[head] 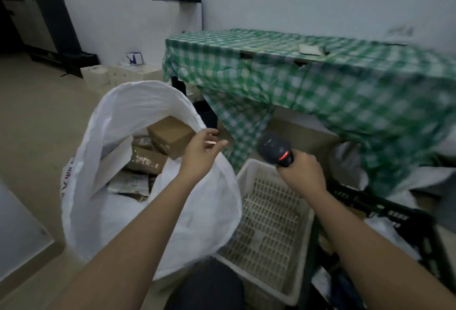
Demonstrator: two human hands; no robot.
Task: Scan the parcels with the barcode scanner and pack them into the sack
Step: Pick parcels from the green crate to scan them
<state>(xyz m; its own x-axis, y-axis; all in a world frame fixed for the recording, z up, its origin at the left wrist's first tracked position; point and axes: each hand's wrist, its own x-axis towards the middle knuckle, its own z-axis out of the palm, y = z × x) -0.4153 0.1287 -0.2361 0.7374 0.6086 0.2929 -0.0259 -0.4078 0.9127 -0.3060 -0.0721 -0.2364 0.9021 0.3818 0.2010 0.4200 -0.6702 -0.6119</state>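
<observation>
Right hand (299, 171) is wrapped around the handle of the black handheld barcode scanner (275, 149), red light showing, above the white perforated plastic crate (271, 223). Left hand (201, 153) is loose-fingered and holds nothing, over the right rim of the large white plastic sack (148, 174). A brown cardboard parcel (170, 134) lies inside the sack on top of other brown parcels; green-checked tablecloth (320, 82) behind.

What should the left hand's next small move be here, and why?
Probably draw the left hand back from the white plastic sack toward the next parcel. Its fingers are spread and hold nothing above the sack's mouth, a brown cardboard box lies atop the parcels inside, and the right hand grips the black barcode scanner.
</observation>
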